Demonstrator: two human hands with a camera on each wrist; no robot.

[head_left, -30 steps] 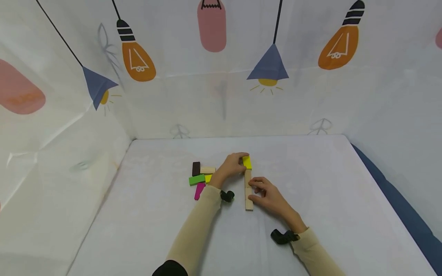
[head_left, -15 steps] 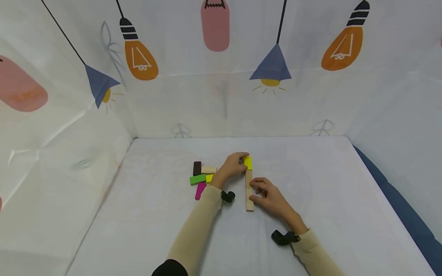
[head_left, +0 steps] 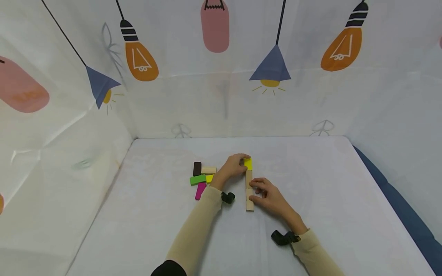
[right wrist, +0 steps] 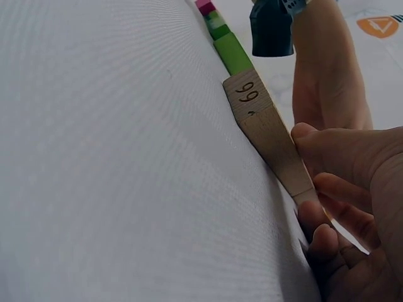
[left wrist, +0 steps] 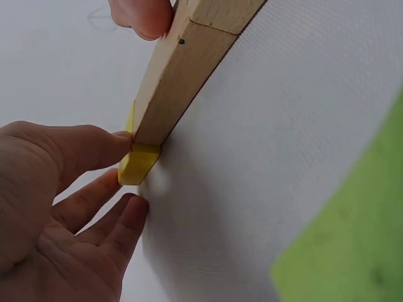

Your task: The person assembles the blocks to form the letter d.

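Note:
At the far end of a straight row, my left hand (head_left: 233, 167) pinches a yellow block (head_left: 248, 164) between thumb and forefinger. In the left wrist view that yellow block (left wrist: 138, 165) meets the end of a plain wooden block (left wrist: 170, 82). Two plain wooden blocks (head_left: 249, 191) form the rest of the row, end to end. Along their right side my right hand (head_left: 271, 196) rests its thumb and bent fingertips, apart from each other. The near wooden block (right wrist: 271, 135) has a marking like "99" on its end in the right wrist view.
Left of the row lies a loose cluster: a dark block (head_left: 197, 168), a pale wooden block (head_left: 208, 170), a green block (head_left: 198, 179), a partly hidden yellow block (head_left: 209, 178) and a magenta block (head_left: 200, 191). Beneath everything is a white table (head_left: 138, 214), with a printed curtain (head_left: 228, 103) behind.
Almost nothing differs; the view has shifted slightly. Both hands stay at the row, and the left forefinger is marginally nearer the yellow block's far end.

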